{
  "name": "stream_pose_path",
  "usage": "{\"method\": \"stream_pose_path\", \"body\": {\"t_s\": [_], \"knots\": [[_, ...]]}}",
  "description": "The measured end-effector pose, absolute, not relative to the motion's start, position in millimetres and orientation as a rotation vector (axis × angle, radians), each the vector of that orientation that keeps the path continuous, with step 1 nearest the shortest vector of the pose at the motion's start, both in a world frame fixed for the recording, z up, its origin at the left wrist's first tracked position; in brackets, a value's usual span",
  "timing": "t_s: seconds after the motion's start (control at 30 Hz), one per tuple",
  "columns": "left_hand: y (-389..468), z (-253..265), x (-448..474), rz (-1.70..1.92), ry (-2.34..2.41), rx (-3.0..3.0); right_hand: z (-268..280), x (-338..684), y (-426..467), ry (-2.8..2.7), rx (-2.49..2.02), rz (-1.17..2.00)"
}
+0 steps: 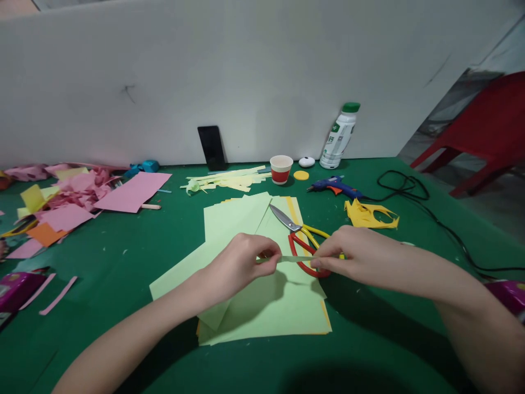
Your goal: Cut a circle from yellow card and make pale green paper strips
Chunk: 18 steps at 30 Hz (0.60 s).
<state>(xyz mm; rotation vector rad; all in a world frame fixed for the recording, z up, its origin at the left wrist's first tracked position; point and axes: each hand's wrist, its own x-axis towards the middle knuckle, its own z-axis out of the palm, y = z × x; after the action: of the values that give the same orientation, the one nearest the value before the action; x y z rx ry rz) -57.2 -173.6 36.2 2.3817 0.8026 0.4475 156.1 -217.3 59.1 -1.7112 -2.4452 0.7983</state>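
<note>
A thin light green paper strip (296, 259) is stretched between my two hands. My left hand (251, 256) pinches one end between thumb and fingers. My right hand (340, 253) pinches the other end. Below the strip lie scissors (287, 219) with red and yellow handles, blades pointing up and left; my right hand covers part of the handles. The scissors rest on a stack of light green paper sheets (262, 323), with yellow-orange edges showing beneath. One green sheet lies askew on the left side of the stack.
Behind the stack lie pale paper strips (233, 179), a paper cup (281, 169) and a yellow disc (301, 175). A bottle (339, 137) and a phone (212, 148) lean on the white panel. A glue gun (336, 187) and yellow scrap (371, 213) lie right, pink paper (133, 192) left.
</note>
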Motion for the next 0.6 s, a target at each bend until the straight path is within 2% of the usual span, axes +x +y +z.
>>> {"method": "stream_pose_path", "body": {"t_s": [0.33,0.53,0.6], "knots": [[-180.4,26.0,-54.6,0.517,0.773,2.434,55.8,116.1,-224.2,-2.476,-1.677,0.566],[-170.7,38.7,-60.1,0.545,0.935,2.409,62.2,140.4,-221.1,-2.407,-1.760,0.726],[-165.0,40.1,-62.6,0.571,0.965,2.414,61.7,152.4,-220.5,-2.397,-1.733,0.680]]}}
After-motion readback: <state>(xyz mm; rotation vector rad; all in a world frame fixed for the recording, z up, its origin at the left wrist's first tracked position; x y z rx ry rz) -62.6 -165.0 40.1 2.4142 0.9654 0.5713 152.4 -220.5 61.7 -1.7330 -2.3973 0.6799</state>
